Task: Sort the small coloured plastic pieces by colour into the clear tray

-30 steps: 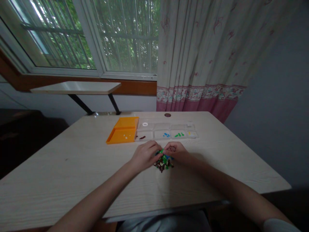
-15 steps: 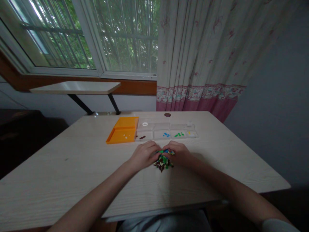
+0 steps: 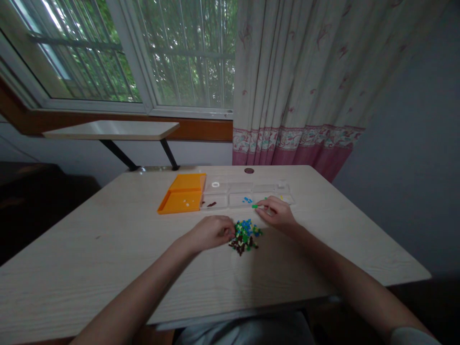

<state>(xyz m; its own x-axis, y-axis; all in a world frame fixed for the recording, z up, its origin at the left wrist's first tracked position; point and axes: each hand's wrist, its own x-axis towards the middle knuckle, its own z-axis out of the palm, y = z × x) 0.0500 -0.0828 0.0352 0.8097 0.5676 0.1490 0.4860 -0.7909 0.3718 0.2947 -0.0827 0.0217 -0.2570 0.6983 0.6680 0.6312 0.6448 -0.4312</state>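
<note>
A loose pile of small building bricks [image 3: 245,235] in blue, green, yellow and dark brown lies on the table in front of me. My left hand [image 3: 213,232] rests at the pile's left edge with its fingers curled in; what they hold, if anything, is hidden. Just beyond the pile, my right hand [image 3: 276,213] pinches a small green brick [image 3: 255,206] between thumb and fingertips. This hand is at the near edge of a clear divided tray [image 3: 237,207] and covers part of it. Blue bricks [image 3: 247,200] sit in one compartment, brown bricks [image 3: 212,204] in another.
An orange tray [image 3: 179,190] with a few white bricks [image 3: 186,203] joins the clear tray on the left. Yellow bricks [image 3: 281,198] show at the far right compartment. A raised shelf [image 3: 118,129] stands at the back left, and a curtain [image 3: 291,110] hangs behind the table [image 3: 108,268].
My right hand has left the pile and moved forward to the clear tray with a green brick pinched in it. My left hand has stayed by the pile, its fingers drawn in.
</note>
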